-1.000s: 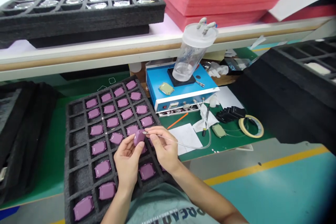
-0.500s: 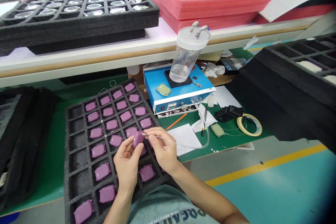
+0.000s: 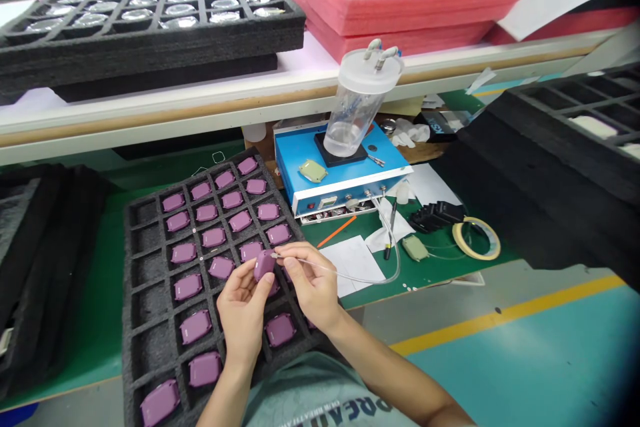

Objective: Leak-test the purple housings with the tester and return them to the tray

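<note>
My left hand [image 3: 245, 307] grips a purple watch-like case [image 3: 263, 265] between thumb and fingers, tilted up above the tray. Pinched in my right hand [image 3: 313, 283] is the metal tip of a clear thin tube [image 3: 360, 278], which meets the case's upper right edge. Whether the tip touches or enters the case is too small to tell. The tube loops back to a blue machine [image 3: 345, 180]. Beneath both hands lies a black foam tray [image 3: 153, 297] with many purple cases in its compartments; its left column is mostly bare.
On the machine stand a clear cylinder [image 3: 353, 107] and an olive case [image 3: 313, 171]. Right of it lie white paper [image 3: 353, 263], a tape roll [image 3: 477, 238] and another olive case [image 3: 415, 248]. A shelf behind carries black foam trays [image 3: 200, 40] and red foam trays [image 3: 415, 13]. People sit beyond.
The view has shifted very slightly. Both hands keep the same hold, with the tube tip still at the case's edge.
</note>
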